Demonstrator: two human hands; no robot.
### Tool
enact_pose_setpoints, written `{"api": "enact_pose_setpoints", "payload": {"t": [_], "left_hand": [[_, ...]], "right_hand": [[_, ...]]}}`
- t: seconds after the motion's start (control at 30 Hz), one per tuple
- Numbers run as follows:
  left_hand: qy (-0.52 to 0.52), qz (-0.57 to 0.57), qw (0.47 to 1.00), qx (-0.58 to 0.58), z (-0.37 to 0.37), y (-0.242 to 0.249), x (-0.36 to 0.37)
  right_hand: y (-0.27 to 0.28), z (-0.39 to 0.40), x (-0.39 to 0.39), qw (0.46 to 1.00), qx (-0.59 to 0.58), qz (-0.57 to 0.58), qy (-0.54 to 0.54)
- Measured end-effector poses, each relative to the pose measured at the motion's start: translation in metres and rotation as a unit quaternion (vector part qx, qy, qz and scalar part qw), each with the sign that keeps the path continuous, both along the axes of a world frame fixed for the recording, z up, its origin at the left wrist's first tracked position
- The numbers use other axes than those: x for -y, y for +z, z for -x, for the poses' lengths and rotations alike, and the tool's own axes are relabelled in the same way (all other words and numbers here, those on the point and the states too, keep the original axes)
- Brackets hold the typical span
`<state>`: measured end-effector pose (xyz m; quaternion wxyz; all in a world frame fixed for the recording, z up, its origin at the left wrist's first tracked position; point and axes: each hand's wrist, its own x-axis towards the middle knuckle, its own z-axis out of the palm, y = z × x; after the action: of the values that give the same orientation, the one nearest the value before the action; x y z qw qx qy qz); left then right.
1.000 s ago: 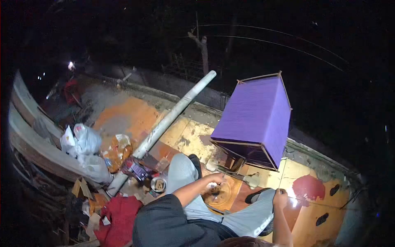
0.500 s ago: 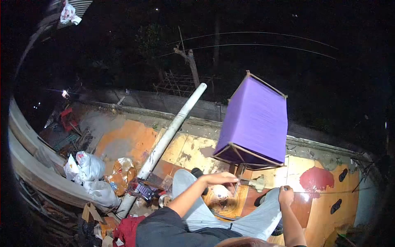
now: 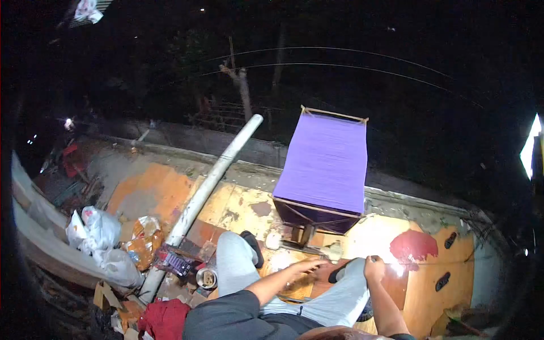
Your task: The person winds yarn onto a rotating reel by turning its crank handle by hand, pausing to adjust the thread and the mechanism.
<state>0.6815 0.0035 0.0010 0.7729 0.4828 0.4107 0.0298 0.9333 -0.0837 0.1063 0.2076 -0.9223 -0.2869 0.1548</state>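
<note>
A box-shaped frame of thin sticks covered in purple sheet (image 3: 323, 161) stands in front of my knees, its dark underside facing me. Under its lower edge is a wooden piece (image 3: 306, 235). My left hand (image 3: 300, 271) is between my knees, below the frame and apart from it, fingers stretched out to the right; I see nothing held in it. My right hand (image 3: 374, 267) rests closed on my right knee. What its fingers hold, if anything, is too small to make out. A thin dark line crosses the floor to the right of it.
Left of me lie a long white pole (image 3: 212, 175), white plastic bags (image 3: 102, 229), an orange bag (image 3: 144, 241), a phone-like device (image 3: 177, 264), a round tin (image 3: 206, 277) and red cloth (image 3: 164, 319). Dark slippers (image 3: 442, 281) lie on the patchwork floor (image 3: 411, 224), right.
The purple frame has turned from a tilted, angled pose to a straighter one facing me. My left hand has drawn down away from its base. The view has shifted slightly.
</note>
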Motion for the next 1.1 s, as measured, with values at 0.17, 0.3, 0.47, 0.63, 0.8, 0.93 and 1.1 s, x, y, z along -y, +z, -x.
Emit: {"api": "enact_pose_setpoints", "payload": {"t": [0.17, 0.3, 0.47, 0.63, 0.8, 0.93, 1.1], "left_hand": [[-0.016, -0.148, 0.988, -0.037, 0.087, -0.031, -0.038], [-0.127, -0.319, 0.885, -0.315, 0.151, -0.023, -0.077], [-0.037, -0.160, 0.979, -0.123, 0.169, 0.090, -0.079], [0.079, 0.046, 0.987, 0.135, 0.102, 0.170, -0.030], [0.011, 0.087, 0.977, 0.194, -0.002, 0.140, 0.000], [0.004, 0.095, 0.973, 0.208, -0.059, 0.051, 0.016], [0.165, 0.160, 0.973, 0.014, -0.024, -0.029, 0.017]], "right_hand": [[0.018, 0.003, 0.004, 0.999, -0.031, 0.016, 0.002], [0.020, 0.005, 0.004, 1.000, -0.015, 0.015, 0.008], [0.014, 0.005, 0.005, 1.000, -0.015, -0.005, 0.020], [0.018, 0.008, 0.001, 1.000, -0.015, 0.015, 0.005], [0.025, 0.012, -0.004, 0.999, -0.017, 0.034, 0.004], [0.013, 0.007, 0.001, 1.000, 0.002, 0.012, 0.015], [0.017, 0.004, 0.005, 1.000, -0.010, 0.006, 0.007]]}}
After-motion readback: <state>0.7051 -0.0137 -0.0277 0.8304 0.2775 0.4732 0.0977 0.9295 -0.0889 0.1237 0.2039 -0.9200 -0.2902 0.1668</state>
